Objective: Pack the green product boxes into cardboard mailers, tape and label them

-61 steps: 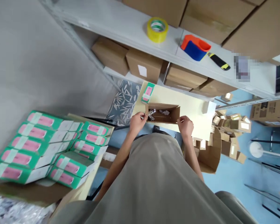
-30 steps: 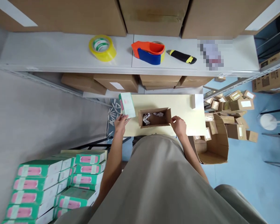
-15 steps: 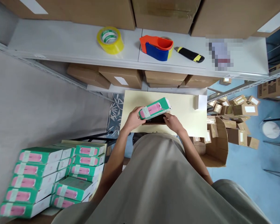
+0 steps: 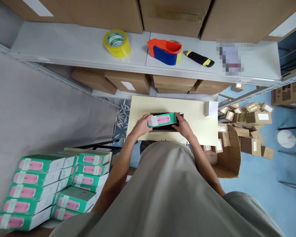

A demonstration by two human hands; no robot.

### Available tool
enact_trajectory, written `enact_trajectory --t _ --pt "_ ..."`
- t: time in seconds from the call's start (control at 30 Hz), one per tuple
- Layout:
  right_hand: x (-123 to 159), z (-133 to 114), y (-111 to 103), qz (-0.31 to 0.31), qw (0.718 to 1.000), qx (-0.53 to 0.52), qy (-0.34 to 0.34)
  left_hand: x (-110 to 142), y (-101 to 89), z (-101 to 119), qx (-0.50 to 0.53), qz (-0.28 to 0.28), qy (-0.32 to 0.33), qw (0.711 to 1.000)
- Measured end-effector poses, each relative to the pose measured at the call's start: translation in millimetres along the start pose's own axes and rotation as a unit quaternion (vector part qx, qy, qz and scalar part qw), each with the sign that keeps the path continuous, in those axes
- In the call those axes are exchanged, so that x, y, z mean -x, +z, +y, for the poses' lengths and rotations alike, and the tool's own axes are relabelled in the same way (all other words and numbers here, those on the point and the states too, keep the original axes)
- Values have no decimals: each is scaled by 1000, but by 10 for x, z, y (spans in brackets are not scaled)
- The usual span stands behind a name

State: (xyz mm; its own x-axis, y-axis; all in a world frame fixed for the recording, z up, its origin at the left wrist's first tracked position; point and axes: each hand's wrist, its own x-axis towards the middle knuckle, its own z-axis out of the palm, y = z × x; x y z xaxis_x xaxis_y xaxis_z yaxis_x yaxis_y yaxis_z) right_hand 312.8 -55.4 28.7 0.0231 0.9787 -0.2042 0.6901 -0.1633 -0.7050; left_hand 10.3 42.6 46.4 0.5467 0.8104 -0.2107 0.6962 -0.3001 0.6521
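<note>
A green box with a pink bottle-like picture [image 4: 162, 120] lies between my two hands, nearly level, over an open brown carton [image 4: 160, 130]. My left hand [image 4: 142, 127] grips its left end, fingers wrapped round the edge. At the opposite end my right hand [image 4: 182, 126] closes on the box's corner. The carton rests on a pale yellow tabletop [image 4: 194, 131]; its dark inside shows around the green box, and most of it is covered by the box and my hands.
A grey shelf [image 4: 84, 42] ahead bears a yellow tape roll [image 4: 117, 43], a tape dispenser [image 4: 164, 51] and a utility knife [image 4: 199, 58]. Stacked green boxes [image 4: 27, 179] stand at left. A small white box [image 4: 211, 109] sits on the table; brown cartons [image 4: 259, 117] lie at right.
The green box has come down from a tilt to nearly level over the carton. My right hand has moved from the carton's edge to the box's right end.
</note>
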Motion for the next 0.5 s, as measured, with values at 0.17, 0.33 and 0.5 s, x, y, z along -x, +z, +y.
enact_trajectory --t 0.17,0.33,0.5 --pt "-76 12 -59 8 998 56 0 -94 45 66 -24 -17 19 999" --pt "-89 22 -90 0 997 79 21 -194 209 12 -24 -21 34 999" --pt "-116 -40 -1 11 995 94 36 -306 453 -70 -78 -42 41 995"
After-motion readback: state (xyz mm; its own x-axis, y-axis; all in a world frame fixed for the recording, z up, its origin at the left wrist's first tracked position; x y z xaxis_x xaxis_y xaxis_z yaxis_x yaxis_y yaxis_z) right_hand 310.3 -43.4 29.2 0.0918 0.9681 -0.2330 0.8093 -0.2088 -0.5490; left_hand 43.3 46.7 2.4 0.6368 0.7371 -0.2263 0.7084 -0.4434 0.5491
